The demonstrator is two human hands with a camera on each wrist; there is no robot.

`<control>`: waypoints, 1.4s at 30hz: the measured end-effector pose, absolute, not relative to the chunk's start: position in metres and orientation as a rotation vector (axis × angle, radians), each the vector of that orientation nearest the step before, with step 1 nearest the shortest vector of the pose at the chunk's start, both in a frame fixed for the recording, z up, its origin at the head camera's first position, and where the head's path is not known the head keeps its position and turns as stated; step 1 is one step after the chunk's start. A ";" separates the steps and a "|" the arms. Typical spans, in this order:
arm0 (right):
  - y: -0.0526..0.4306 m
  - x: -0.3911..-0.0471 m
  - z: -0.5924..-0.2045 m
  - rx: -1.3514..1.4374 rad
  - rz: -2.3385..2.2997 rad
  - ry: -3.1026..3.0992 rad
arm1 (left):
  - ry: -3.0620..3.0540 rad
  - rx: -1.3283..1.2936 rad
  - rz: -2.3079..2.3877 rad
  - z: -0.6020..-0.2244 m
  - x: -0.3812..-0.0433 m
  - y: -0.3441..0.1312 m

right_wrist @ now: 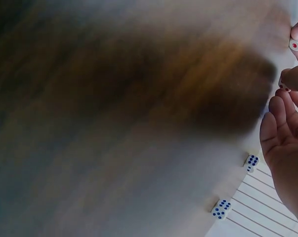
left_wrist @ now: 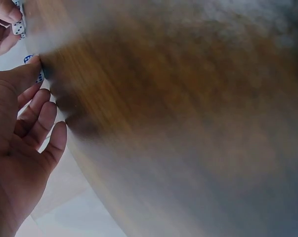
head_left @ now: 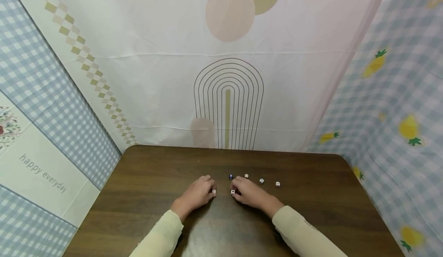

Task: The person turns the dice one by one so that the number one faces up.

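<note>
Low over the brown table, my left hand (head_left: pixel 199 192) pinches a small white die (head_left: pixel 214 191) between thumb and fingers. Facing it, my right hand (head_left: pixel 250 192) pinches another white die (head_left: pixel 232 192) the same way. A short gap separates the two dice. In the left wrist view the thumb of the left hand (left_wrist: pixel 27 148) covers most of its die (left_wrist: pixel 40 77). The right wrist view shows the die (right_wrist: pixel 283 85) at the right thumb tip. Just beyond the right fingertips lies a dark blue die (head_left: pixel 230 176).
Behind and right of the right hand, three white dice lie spread out: one die (head_left: pixel 246 176), a second die (head_left: pixel 261 181) and a third die (head_left: pixel 277 184). The wooden table (head_left: pixel 145 180) ends at a patterned cloth backdrop (head_left: pixel 166 95), with cloth on both sides.
</note>
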State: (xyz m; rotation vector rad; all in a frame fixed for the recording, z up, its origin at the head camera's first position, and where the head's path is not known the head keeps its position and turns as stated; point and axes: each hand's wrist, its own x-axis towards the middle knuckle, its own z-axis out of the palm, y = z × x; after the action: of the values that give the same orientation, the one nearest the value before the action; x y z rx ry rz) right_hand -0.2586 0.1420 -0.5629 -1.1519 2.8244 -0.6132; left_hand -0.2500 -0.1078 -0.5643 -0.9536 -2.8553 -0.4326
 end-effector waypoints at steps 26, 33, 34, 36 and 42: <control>0.153 -0.254 -0.558 -1.122 -0.629 2.895 | -2.846 -0.932 -0.455 -0.570 -0.244 -0.113; 0.179 -0.257 -0.543 -1.114 -0.638 3.019 | -2.854 -0.935 -0.444 -0.567 -0.246 -0.112; 0.184 -0.258 -0.542 -1.115 -0.640 3.037 | -2.856 -0.936 -0.444 -0.567 -0.246 -0.111; 0.193 -0.259 -0.539 -1.095 -0.647 3.065 | -2.859 -0.935 -0.444 -0.566 -0.247 -0.111; 0.221 -0.261 -0.532 -0.961 -0.657 3.099 | -2.848 -0.949 -0.433 -0.566 -0.250 -0.109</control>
State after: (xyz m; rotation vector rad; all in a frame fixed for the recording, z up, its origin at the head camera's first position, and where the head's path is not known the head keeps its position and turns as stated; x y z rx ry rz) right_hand -0.2609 0.2208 -0.5320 -0.9605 3.0988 -0.6566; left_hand -0.2497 -0.1090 -0.5665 -0.9490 -2.8483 -0.4327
